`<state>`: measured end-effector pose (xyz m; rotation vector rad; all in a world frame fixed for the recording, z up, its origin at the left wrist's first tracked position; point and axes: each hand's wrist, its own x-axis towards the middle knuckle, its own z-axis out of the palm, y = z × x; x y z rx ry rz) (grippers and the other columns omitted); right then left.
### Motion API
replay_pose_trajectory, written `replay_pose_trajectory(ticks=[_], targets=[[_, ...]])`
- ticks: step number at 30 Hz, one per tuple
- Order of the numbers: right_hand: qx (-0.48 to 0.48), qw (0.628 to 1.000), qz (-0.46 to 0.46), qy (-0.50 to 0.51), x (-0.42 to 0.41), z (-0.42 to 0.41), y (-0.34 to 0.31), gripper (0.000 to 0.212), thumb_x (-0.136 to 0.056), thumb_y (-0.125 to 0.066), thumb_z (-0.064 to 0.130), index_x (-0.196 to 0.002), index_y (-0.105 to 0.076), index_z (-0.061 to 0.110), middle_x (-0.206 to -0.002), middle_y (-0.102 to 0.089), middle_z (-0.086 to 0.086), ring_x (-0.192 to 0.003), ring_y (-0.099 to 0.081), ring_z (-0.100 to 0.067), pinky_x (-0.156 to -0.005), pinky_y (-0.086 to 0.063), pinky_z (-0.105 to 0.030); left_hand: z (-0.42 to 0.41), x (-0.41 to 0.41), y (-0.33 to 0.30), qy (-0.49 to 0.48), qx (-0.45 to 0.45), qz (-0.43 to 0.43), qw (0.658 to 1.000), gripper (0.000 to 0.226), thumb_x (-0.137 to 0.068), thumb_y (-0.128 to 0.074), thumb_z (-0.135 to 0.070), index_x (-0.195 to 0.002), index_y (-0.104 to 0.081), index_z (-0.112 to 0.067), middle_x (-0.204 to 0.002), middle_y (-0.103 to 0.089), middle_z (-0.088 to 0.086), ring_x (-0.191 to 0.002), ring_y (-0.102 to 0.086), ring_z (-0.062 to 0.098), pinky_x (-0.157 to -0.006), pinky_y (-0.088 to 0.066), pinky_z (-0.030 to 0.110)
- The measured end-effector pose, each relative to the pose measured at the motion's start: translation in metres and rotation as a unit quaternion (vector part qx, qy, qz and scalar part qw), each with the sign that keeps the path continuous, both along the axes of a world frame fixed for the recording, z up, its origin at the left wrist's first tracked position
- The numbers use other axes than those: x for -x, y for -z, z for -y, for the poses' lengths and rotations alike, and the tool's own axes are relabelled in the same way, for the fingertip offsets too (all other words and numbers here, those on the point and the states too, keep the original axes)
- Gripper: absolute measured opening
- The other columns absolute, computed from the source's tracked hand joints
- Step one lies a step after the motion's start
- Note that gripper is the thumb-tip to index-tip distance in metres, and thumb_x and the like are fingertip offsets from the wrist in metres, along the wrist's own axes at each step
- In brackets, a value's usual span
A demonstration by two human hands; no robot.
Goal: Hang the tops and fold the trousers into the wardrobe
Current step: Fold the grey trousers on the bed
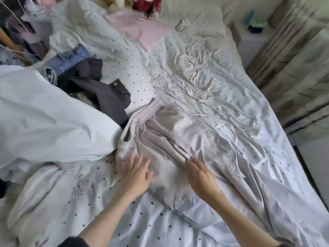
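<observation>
Both hands lie flat with fingers spread, gripping nothing: the left hand [136, 172] presses on the hip area of the pale trousers [178, 139], and the right hand [200, 172] rests its fingertips at a long fold running down the middle of the garment. That flat contact looks meant to smooth the cloth and pin it to the polka-dot bedsheet [146, 216] so a clean fold can follow. The trousers sit at the centre of the frame, elastic waistband [149, 109] pointing toward the upper left, legs trailing to the lower right, spread out rather than bunched, which suits folding lengthwise. At the left edge lies a heap still to sort: a dark garment [99, 88] over blue denim [71, 59], beside a large white garment [44, 111]. A pink cloth [142, 29] lies near the top centre.
</observation>
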<state>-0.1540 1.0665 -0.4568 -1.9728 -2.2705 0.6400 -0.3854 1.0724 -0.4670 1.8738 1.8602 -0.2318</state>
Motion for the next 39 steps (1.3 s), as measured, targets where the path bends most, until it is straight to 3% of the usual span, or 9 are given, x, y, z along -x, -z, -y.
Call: replay_pose_trajectory(ticks=[10, 15, 19, 24, 26, 29, 32, 37, 39], targets=[[0.016, 0.993, 0.116, -0.005, -0.093, -0.01, 0.027, 0.062, -0.093, -0.04, 0.052, -0.148, -0.02, 0.03, -0.158, -0.01, 0.006, -0.145, -0.009, -0.015, -0.113, -0.012, -0.052, 0.034, -0.054, 0.032, -0.046, -0.05, 0.01, 0.998, 0.062, -0.096, -0.018, -0.055, -0.151, -0.003, -0.029, -0.16, 0.004, -0.001, -0.145, 0.013, 0.026, -0.109, 0.008, 0.064], [-0.03, 0.994, 0.095, -0.052, -0.13, -0.01, 0.019, 0.06, -0.091, -0.056, 0.034, -0.144, -0.036, 0.017, -0.154, -0.026, -0.006, -0.141, -0.025, -0.024, -0.115, -0.02, -0.04, 0.072, -0.135, 0.036, -0.028, -0.066, 0.011, 0.997, 0.065, -0.094, -0.019, -0.059, -0.149, 0.004, -0.035, -0.155, 0.023, 0.008, -0.142, 0.023, 0.029, -0.109, 0.009, 0.065], [-0.09, 0.98, 0.121, -0.129, -0.187, 0.049, 0.028, 0.06, -0.063, -0.081, 0.017, -0.12, -0.064, 0.01, -0.138, -0.052, -0.011, -0.125, -0.051, -0.032, -0.103, -0.035, -0.057, 0.102, -0.202, 0.039, -0.05, -0.088, 0.001, 0.995, 0.076, -0.083, -0.007, -0.063, -0.151, -0.012, -0.028, -0.158, 0.008, 0.008, -0.145, 0.012, 0.028, -0.11, 0.009, 0.062], [-0.086, 0.951, 0.24, -0.174, -0.324, 0.083, 0.032, 0.06, -0.065, -0.083, 0.027, -0.122, -0.065, 0.023, -0.134, -0.056, -0.009, -0.122, -0.054, -0.031, -0.096, -0.031, -0.069, 0.127, -0.298, 0.049, -0.088, -0.097, -0.004, 0.991, 0.071, -0.085, -0.017, -0.058, -0.15, -0.008, -0.031, -0.159, 0.006, 0.007, -0.145, 0.011, 0.027, -0.11, 0.012, 0.06], [-0.093, 0.941, 0.274, -0.177, -0.362, 0.061, 0.024, 0.054, -0.08, -0.064, 0.03, -0.132, -0.055, 0.026, -0.143, -0.046, -0.01, -0.13, -0.045, -0.031, -0.102, -0.027, -0.068, 0.134, -0.33, 0.053, -0.083, -0.103, 0.002, 0.991, 0.067, -0.088, -0.025, -0.056, -0.15, -0.015, -0.032, -0.159, 0.0, 0.006, -0.146, 0.006, 0.029, -0.109, 0.011, 0.061], [-0.06, 0.934, 0.349, -0.041, -0.399, 0.006, 0.013, 0.056, -0.093, -0.034, 0.028, -0.147, -0.023, 0.028, -0.159, -0.001, -0.008, -0.146, -0.001, -0.029, -0.111, 0.0, -0.063, 0.147, -0.36, 0.065, -0.039, -0.063, -0.02, 0.997, 0.065, -0.095, -0.027, -0.055, -0.151, -0.003, -0.031, -0.159, 0.011, 0.001, -0.145, 0.014, 0.024, -0.108, 0.014, 0.059], [-0.059, 0.963, 0.249, 0.086, -0.41, -0.007, 0.013, 0.05, -0.095, -0.043, 0.027, -0.143, -0.03, 0.021, -0.159, 0.003, -0.007, -0.145, 0.006, -0.026, -0.112, 0.002, -0.058, 0.168, -0.377, 0.07, -0.018, -0.037, -0.023, 0.999, 0.068, -0.095, -0.031, -0.052, -0.15, 0.001, -0.029, -0.158, 0.013, 0.0, -0.144, 0.017, 0.024, -0.11, 0.012, 0.059], [-0.078, 0.994, -0.011, -0.071, -0.38, 0.088, 0.038, 0.037, -0.089, -0.057, 0.007, -0.125, -0.058, 0.005, -0.143, -0.042, -0.018, -0.132, -0.039, -0.036, -0.11, -0.028, -0.042, 0.209, -0.388, 0.068, -0.038, -0.012, 0.009, 0.999, 0.062, -0.097, -0.036, -0.042, -0.151, -0.009, -0.029, -0.158, 0.011, -0.002, -0.145, 0.012, 0.024, -0.113, 0.005, 0.055], [-0.012, 0.996, -0.066, -0.061, -0.374, 0.108, 0.05, 0.046, -0.093, -0.054, 0.01, -0.138, -0.044, 0.003, -0.147, -0.038, -0.015, -0.134, -0.038, -0.032, -0.109, -0.03, -0.035, 0.224, -0.389, 0.068, -0.056, 0.008, 0.001, 0.998, 0.059, -0.098, -0.032, -0.039, -0.151, -0.006, -0.029, -0.157, 0.016, -0.002, -0.145, 0.015, 0.022, -0.114, 0.006, 0.052]])
